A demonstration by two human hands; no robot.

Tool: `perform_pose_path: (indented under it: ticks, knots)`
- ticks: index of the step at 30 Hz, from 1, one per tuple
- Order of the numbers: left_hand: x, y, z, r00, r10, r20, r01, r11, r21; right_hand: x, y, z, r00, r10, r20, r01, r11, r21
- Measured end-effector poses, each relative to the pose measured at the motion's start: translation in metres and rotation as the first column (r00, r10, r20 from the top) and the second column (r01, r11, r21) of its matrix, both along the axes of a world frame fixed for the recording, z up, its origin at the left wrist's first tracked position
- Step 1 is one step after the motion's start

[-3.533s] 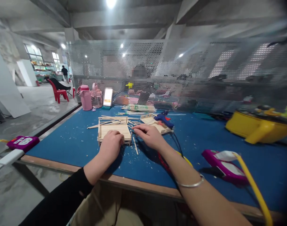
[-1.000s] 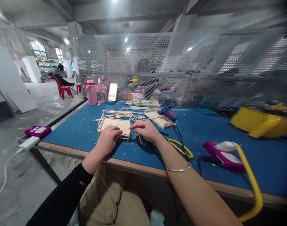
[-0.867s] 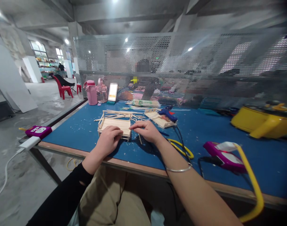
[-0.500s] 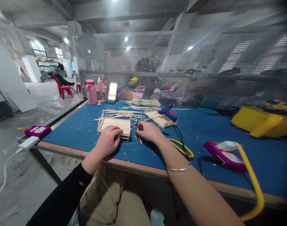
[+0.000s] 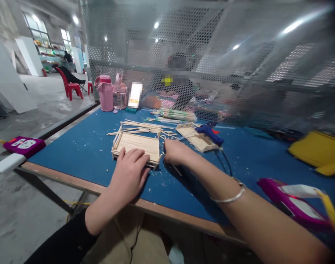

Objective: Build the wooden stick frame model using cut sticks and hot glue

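A small tray-like frame of pale wooden sticks [image 5: 139, 143] lies on the blue table. My left hand [image 5: 130, 170] rests over its near edge, fingers somewhat spread on the slats. At the frame's right corner is my right hand [image 5: 175, 152], its fingers closed; what they hold, if anything, is hidden. A thin stick [image 5: 177, 170] shows just below that hand. Loose sticks [image 5: 139, 129] lie behind the frame. A blue glue gun [image 5: 210, 134] rests on a second wooden piece [image 5: 193, 137] at the right.
Pink jugs [image 5: 106, 96], a bright phone [image 5: 135, 95] and bundled sticks [image 5: 178, 114] stand or lie at the back, before a perforated metal screen [image 5: 211, 47]. Purple power strips [image 5: 24, 146] are at both sides. A yellow object [image 5: 318, 148] is far right. Someone is behind the screen.
The view has shifted closer and lower. My right hand has turned and its fingers are now hidden beneath it, beside the frame's corner. My left hand stays at the near edge, with its fingers more spread.
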State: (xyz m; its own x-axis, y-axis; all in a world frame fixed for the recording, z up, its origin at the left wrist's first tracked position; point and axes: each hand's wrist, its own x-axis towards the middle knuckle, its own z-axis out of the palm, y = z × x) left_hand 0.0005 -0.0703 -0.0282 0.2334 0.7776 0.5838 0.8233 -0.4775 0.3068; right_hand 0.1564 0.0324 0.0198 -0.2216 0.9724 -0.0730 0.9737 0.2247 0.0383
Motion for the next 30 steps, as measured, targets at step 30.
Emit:
perform_pose_path:
  ticks: [30]
  knots:
    - [0.004, 0.000, -0.008, 0.999, -0.026, 0.018, 0.026, 0.999, 0.021, 0.009, 0.004, 0.050, 0.484, 0.156, -0.861, -0.491, 0.863, -0.119]
